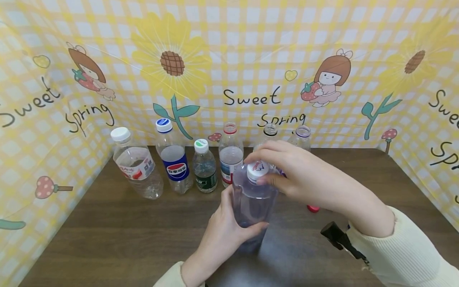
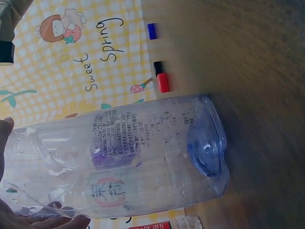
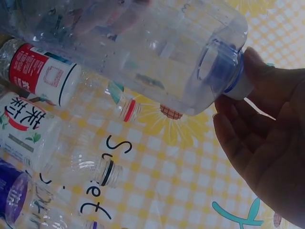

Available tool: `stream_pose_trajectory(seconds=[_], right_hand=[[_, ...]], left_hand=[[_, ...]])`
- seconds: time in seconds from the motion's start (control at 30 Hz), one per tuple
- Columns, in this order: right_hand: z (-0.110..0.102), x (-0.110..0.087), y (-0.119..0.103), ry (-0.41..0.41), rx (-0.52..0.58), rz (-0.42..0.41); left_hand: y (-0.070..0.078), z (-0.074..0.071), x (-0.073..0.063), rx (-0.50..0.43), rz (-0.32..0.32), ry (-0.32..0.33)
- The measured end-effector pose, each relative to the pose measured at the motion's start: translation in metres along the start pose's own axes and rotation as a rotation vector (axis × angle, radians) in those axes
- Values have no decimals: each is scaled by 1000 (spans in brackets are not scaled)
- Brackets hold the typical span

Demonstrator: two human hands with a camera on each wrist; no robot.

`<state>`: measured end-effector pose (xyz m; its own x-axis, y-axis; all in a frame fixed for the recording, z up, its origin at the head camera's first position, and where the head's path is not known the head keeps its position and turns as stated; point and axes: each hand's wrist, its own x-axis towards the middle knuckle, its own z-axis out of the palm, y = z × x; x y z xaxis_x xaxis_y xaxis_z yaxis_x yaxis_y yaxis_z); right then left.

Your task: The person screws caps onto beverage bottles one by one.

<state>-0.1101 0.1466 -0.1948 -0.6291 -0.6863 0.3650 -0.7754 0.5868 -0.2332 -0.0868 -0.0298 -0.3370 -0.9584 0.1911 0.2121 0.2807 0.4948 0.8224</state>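
My left hand (image 1: 222, 225) grips the body of a large clear bottle (image 1: 252, 205) with a bluish tint, which stands nearly upright in front of me. On its neck sits a white cap (image 1: 257, 170) with red print, and my right hand (image 1: 305, 173) pinches that cap between thumb and fingers. The right wrist view shows the fingers around the cap (image 3: 241, 88) from the side. Text printed on the bottle (image 2: 162, 157) faces the left wrist camera. Part of the left hand's fingers is hidden behind the bottle.
Behind stand a white-capped bottle (image 1: 136, 165), a Pepsi bottle (image 1: 175, 163) and a small green-label bottle (image 1: 205, 171). Uncapped bottles (image 1: 230, 153) continue rightward, partly covered. Loose on the table lie a red cap (image 2: 163, 82), a black cap (image 2: 158, 67) and a blue cap (image 2: 152, 31).
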Motion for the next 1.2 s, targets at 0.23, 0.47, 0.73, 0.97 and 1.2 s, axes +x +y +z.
stream_pose_trajectory(seconds=[0.23, 0.47, 0.73, 0.97, 1.2], right_hand=[[-1, 1, 1, -39, -22, -16], [0, 2, 2, -32, -11, -37], [2, 0, 1, -4, -48, -22], [3, 0, 0, 33, -97, -14], [4, 0, -5, 50, -134, 60]], left_hand=[[-1, 0, 0, 3, -5, -7], [-1, 1, 0, 1, -11, -16], [-1, 3, 0, 85, 45, 39], [2, 3, 1, 125, 38, 61], [4, 4, 0, 142, 28, 70]])
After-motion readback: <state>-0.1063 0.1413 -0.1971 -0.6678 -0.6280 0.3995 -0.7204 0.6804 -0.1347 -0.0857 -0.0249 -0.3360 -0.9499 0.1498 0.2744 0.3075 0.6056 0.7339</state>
